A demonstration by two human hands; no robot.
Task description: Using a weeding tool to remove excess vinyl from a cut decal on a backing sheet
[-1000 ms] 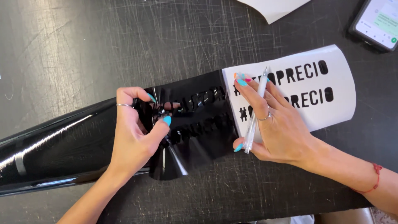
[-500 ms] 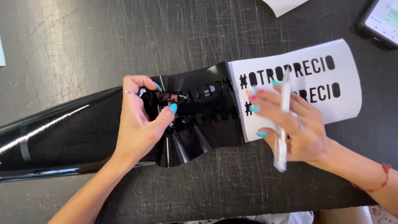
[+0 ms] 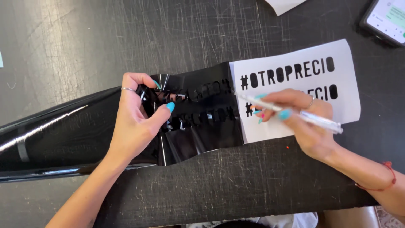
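Partly we lose the roll of glossy black film point(image 3: 55, 139), which runs off the frame's left edge, and the letters cut into its loose end beside the white sheet point(image 3: 295, 84) are too crumpled and dark to make out. Our left hand point(image 3: 137, 122) rests on that film well to the left of the white sheet, thumb and forefinger pressed together on a wrinkled strip of it, though the pinch itself is half hidden among the folds. Our right hand point(image 3: 303, 118) lies across the lower half of the white sheet and covers part of its second row of black block lettering; the fingers are closed around a slim white pen point(image 3: 291, 113), whose tip sits just at the sheet's left edge, where the film overlaps it. Above and right of the white sheet a phone point(image 3: 386, 19) with a lit screen is cut by the frame's corner. Straight above the sheet, a scrap of white paper point(image 3: 284, 5) shows only its lower edge. Everything lies on a scratched dark table point(image 3: 84, 42).
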